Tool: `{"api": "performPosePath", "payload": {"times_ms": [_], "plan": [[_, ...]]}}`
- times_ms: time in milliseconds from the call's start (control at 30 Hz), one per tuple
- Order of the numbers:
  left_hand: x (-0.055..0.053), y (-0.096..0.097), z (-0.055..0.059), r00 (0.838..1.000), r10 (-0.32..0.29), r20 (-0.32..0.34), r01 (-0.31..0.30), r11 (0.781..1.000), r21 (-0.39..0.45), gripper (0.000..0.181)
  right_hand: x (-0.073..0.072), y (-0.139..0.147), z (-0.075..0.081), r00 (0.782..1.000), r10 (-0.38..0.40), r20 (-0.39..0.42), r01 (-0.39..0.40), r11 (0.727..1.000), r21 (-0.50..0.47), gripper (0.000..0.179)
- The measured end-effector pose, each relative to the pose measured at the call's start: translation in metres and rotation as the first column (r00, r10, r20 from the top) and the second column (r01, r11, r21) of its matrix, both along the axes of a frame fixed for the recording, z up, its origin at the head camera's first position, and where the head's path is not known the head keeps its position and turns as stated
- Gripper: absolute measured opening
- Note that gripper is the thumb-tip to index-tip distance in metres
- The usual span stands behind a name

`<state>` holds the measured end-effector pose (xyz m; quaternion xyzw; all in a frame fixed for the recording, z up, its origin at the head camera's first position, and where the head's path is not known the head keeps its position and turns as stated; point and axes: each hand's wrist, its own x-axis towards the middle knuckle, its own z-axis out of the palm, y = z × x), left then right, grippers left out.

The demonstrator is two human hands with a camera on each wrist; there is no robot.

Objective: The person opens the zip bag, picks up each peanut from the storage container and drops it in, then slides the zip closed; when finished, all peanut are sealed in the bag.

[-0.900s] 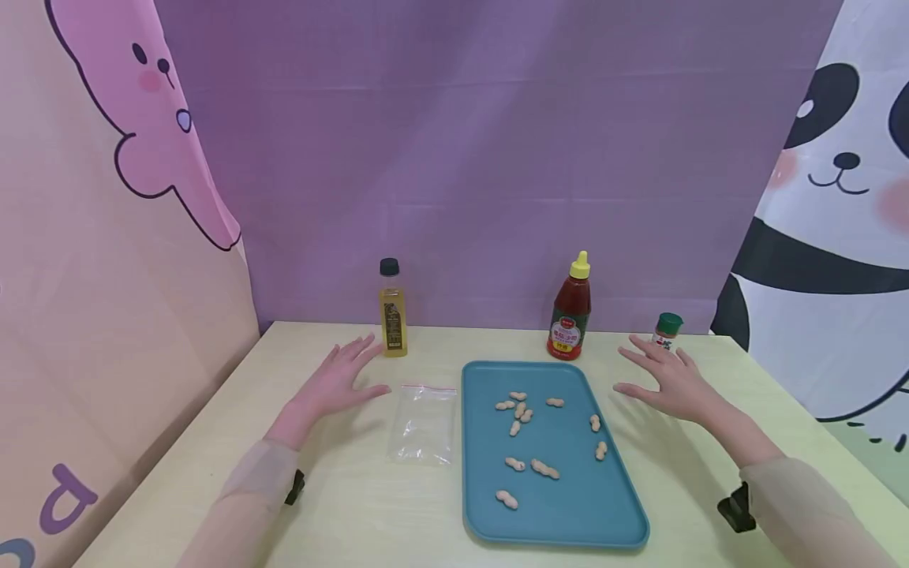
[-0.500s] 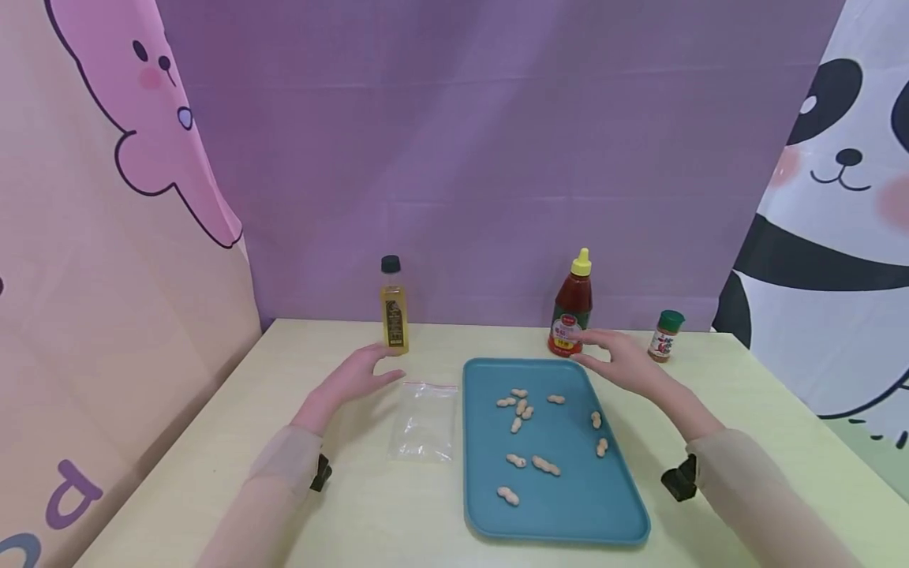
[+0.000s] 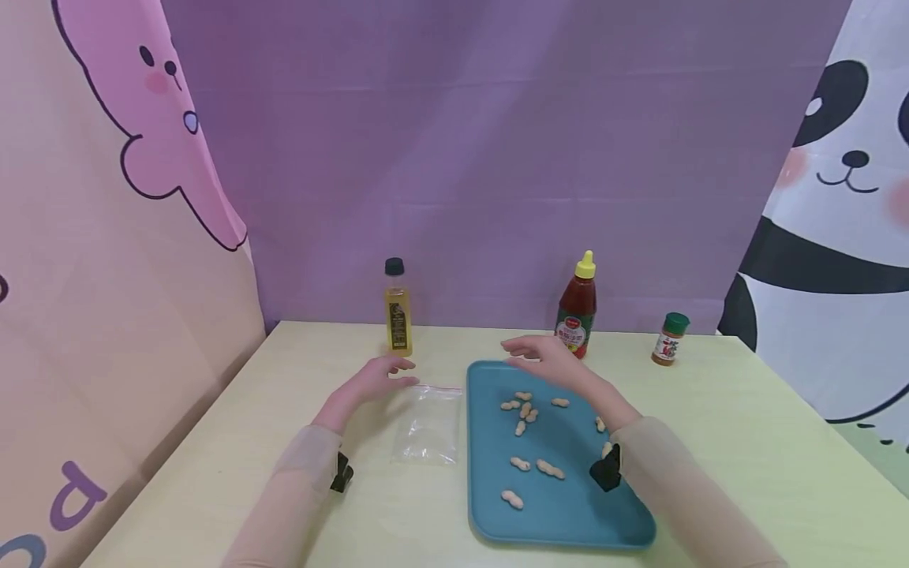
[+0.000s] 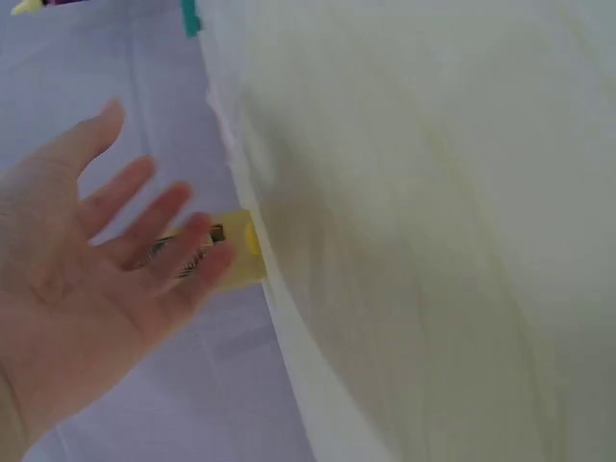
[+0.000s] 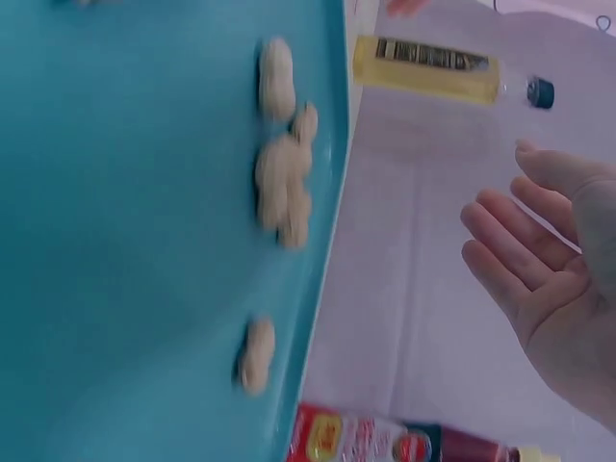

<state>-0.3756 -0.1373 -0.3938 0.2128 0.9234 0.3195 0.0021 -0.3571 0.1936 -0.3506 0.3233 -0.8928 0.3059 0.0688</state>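
My left hand (image 3: 374, 379) hovers at the upper left corner of a clear zip bag (image 3: 429, 424), its fingers loosely bent with nothing between them. The bag lies flat on the table and looks empty, with a pinkish seal strip along its far edge. Over the far end of the blue tray (image 3: 561, 521) is my right hand (image 3: 550, 361), fingers relaxed and holding nothing. Several unshelled peanuts (image 3: 550, 469) lie scattered on the tray. In the right wrist view, the peanuts (image 5: 279, 183) show beside the open palm. My right forearm covers part of the tray's right side.
A bottle of yellow oil (image 3: 398, 315) stands at the back left. Behind the tray is a red sauce bottle (image 3: 576, 312) with a yellow tip, partly hidden by my right hand. A small green-capped spice jar (image 3: 670, 339) stands at the back right. A purple cloth (image 3: 461, 158) hangs behind the table.
My right hand has swung left from beside the spice jar to over the tray's far end. My left hand has moved right to the zip bag's corner, its fingers less spread.
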Motion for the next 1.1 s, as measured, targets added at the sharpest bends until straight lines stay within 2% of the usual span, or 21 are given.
{"api": "performPosePath", "payload": {"times_ms": [133, 333, 567, 667, 800, 867, 1100], "plan": [[0.001, -0.001, -0.003, 0.999, 0.006, 0.043, -0.005, 1.000, -0.016, 0.038, -0.002, -0.021, -0.007, 0.997, 0.038, 0.062, -0.038, 0.999, -0.001, 0.040], [0.000, 0.003, -0.007, 0.993, -0.001, 0.114, 0.001, 1.000, -0.002, 0.040, -0.006, -0.049, -0.018, 0.992, 0.080, 0.100, -0.081, 0.997, 0.012, 0.039], [-0.004, 0.008, -0.010, 0.992, -0.030, 0.120, 0.040, 0.996, -0.081, 0.045, -0.010, -0.072, -0.027, 0.978, 0.075, 0.196, -0.078, 0.997, 0.011, 0.044], [-0.002, 0.009, -0.009, 0.991, -0.038, 0.131, 0.050, 0.995, -0.088, 0.036, -0.010, -0.079, -0.032, 0.969, 0.069, 0.237, -0.073, 0.997, 0.009, 0.046], [0.000, 0.011, -0.007, 0.990, -0.056, 0.128, 0.066, 0.995, -0.080, 0.015, -0.010, -0.085, -0.036, 0.965, 0.052, 0.259, -0.059, 0.998, 0.022, 0.044], [0.000, 0.011, -0.007, 0.991, -0.060, 0.123, 0.069, 0.995, -0.070, 0.012, -0.010, -0.087, -0.037, 0.966, 0.044, 0.256, -0.054, 0.998, 0.033, 0.041], [-0.003, 0.011, -0.003, 0.996, -0.091, 0.013, 0.091, 0.995, -0.037, 0.008, -0.009, -0.092, -0.033, 0.982, -0.017, 0.186, 0.010, 0.999, 0.039, 0.031]]}}
